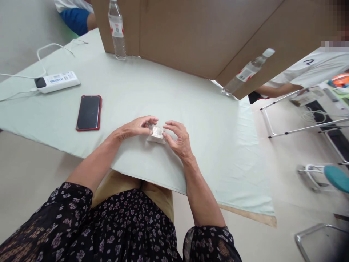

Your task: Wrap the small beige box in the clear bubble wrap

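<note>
A small clear plastic packet (156, 134) with something pale brown inside lies on the pale green tablecloth (169, 94), close to the near edge. My left hand (137, 126) pinches its left side with the fingertips. My right hand (178, 139) touches its right side, thumb against the packet and fingers spread above it. What the packet holds is too small to make out.
A phone in a red case (88, 112) lies to the left, with a white power strip (56, 81) beyond it. Two water bottles (117, 30) (247, 72) stand by the cardboard screens (196, 32). Another person's arm (275, 89) and metal stools (324, 174) are at right.
</note>
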`<state>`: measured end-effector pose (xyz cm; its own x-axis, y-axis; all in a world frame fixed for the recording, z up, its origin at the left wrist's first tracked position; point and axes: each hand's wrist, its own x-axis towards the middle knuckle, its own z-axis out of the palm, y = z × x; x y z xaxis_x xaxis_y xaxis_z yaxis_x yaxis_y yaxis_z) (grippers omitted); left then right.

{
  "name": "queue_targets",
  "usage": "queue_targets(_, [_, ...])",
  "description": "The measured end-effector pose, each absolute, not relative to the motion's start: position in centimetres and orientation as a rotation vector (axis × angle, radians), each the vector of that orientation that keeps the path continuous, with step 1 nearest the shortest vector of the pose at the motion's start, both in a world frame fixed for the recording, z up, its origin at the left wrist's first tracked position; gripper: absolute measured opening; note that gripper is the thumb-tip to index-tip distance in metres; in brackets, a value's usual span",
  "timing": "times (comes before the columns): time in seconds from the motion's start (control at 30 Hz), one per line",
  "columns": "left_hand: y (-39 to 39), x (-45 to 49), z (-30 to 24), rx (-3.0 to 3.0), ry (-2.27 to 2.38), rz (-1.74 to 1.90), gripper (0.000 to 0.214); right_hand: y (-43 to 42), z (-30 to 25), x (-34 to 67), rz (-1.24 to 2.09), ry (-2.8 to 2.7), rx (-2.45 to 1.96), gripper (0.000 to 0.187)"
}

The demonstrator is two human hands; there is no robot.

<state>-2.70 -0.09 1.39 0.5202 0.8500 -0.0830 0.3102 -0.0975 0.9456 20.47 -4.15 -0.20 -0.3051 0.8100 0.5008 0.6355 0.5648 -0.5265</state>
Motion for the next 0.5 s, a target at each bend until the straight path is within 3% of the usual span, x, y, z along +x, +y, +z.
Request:
queue_targets(0.13, [-0.1,-3.0,1.6,1.921,0.963,0.434,0.084,-4.0,-0.7,20.4,0.245,-2.117,-1.151,0.018])
queue_targets(0.5, [-1.0,-0.9,0.4,2.053,0.984,0.64,0.078,-3.5,-0.2,19.3,-0.013,-2.175,-1.186,0.018])
